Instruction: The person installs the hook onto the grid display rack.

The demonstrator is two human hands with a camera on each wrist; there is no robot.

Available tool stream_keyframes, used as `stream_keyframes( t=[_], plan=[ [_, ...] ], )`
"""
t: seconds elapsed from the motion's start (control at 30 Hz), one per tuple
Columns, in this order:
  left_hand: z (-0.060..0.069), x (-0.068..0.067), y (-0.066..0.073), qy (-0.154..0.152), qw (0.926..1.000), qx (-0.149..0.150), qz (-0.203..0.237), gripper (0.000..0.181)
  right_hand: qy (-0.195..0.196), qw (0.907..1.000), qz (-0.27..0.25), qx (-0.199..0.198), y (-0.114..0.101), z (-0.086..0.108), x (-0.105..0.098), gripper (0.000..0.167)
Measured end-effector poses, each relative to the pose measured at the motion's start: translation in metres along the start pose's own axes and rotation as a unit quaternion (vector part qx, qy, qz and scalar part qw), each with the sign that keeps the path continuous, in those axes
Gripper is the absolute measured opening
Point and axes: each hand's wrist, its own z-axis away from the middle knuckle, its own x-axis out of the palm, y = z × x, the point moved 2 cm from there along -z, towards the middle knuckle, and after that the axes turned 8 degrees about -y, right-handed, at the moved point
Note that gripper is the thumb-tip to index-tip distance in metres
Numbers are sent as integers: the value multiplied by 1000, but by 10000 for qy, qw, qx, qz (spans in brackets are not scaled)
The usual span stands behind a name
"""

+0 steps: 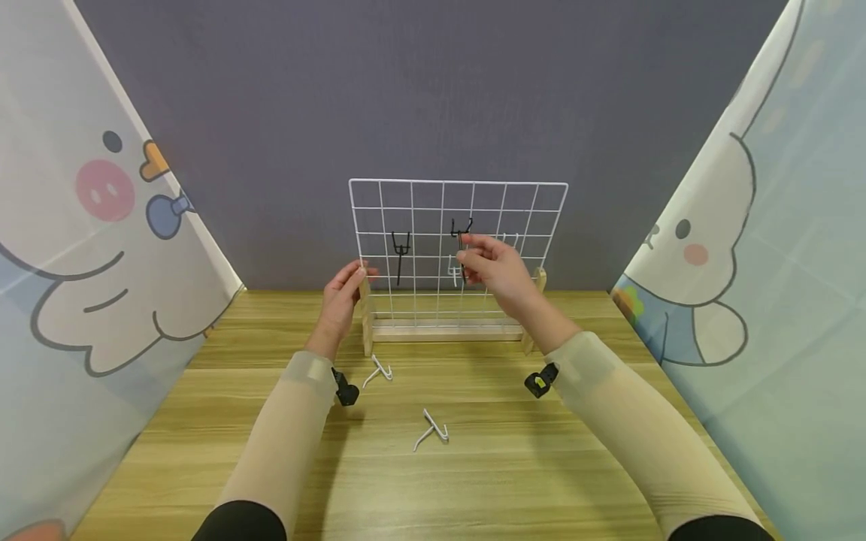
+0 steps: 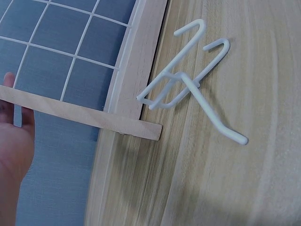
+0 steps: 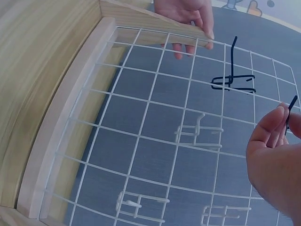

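My right hand (image 1: 502, 272) pinches the stem of a black wire hook (image 1: 462, 228) at the middle of a white wire grid panel (image 1: 443, 208). In the right wrist view, the end of this hook (image 3: 292, 102) pokes out between thumb and fingers. My left hand (image 1: 340, 300) holds the left wooden side post (image 1: 367, 315) of the stand, thumb in front and fingers behind. A second black hook (image 1: 400, 259) hangs on the grid to the left. White hooks (image 3: 197, 134) hang lower on the grid, partly hidden by my right hand in the head view.
Two loose white hooks lie on the wood-grain table: one hook (image 1: 377, 370) near the stand's left foot, the other hook (image 1: 431, 430) closer to me. A wooden base bar (image 1: 446, 330) runs under the grid. Behind stands a dark grey panel (image 1: 433, 90), with cartoon-printed curtains (image 1: 54, 225) at both sides.
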Motion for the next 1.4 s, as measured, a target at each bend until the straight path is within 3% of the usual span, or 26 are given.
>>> stream_keyframes(
  t=[0.53,0.87,1.4],
  plan=[
    [1,2,-1,21,10000,-21,52,16,257,9994,172,126,2,-18,-1,48],
    [2,0,-2,55,10000,-33,68,19,402,9990,204,-9,5,-25,1,39],
    [0,1,-1,39,10000,-25,29,16,403,9971,596,-232,4,-28,2,37]
  ],
)
